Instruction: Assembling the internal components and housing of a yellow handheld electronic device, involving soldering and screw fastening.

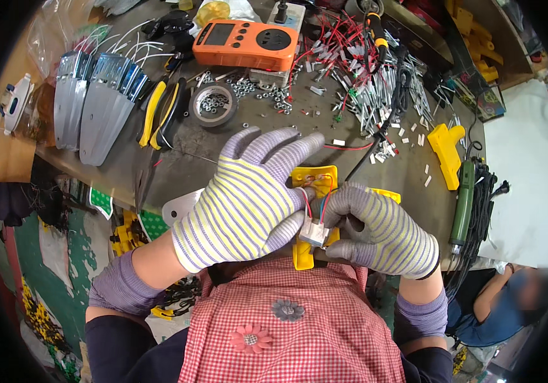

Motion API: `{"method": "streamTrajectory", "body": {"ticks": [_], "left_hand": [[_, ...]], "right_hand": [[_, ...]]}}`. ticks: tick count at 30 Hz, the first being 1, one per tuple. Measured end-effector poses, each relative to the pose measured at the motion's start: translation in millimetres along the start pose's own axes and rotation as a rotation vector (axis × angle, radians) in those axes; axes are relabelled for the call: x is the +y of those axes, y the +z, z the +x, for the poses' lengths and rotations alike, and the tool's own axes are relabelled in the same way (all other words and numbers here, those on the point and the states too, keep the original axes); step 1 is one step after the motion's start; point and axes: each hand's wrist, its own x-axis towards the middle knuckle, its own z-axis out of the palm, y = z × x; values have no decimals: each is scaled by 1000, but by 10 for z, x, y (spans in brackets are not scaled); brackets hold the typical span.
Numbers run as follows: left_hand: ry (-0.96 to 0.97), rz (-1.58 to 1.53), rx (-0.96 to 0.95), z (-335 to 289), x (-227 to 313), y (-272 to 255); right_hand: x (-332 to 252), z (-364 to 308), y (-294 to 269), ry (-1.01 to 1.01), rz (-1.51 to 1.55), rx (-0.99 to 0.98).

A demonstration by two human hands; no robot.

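Note:
Both hands wear striped knit gloves and meet over a yellow plastic housing [304, 254] at the table's near edge. Between them sits a small white-and-silver block [313, 232], with thin red, white and blue wires running up from it into the housing. My left hand [248, 191] pinches the block's left side with thumb and forefinger, its other fingers stretched away over the table. My right hand [382, 230] grips the block from the right, fingers bent and thumb by its lower edge. The fingertips partly hide the housing.
An orange meter [246, 45], a tape roll [213, 105] ringing loose nuts, and yellow-handled pliers [153, 115] lie beyond my hands. Red wires and metal rods [376, 96] pile at the back right. A green corded tool [463, 207] lies right; another person [503, 306] sits beyond.

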Motion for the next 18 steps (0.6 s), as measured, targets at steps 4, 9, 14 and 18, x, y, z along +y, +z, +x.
{"method": "streamTrajectory", "body": {"ticks": [4, 9, 14, 18], "left_hand": [[39, -192, -15, -22, -64, -16], [22, -166, -41, -30, -63, -1], [-16, -226, -63, -22, -62, 20], [9, -183, -54, -11, -48, 26]], "right_hand": [[117, 9, 111, -70, 41, -1], [0, -34, 485, -44, -324, 521], [-21, 44, 646, -38, -634, 596], [-153, -74, 321, 122, -276, 276]]}}
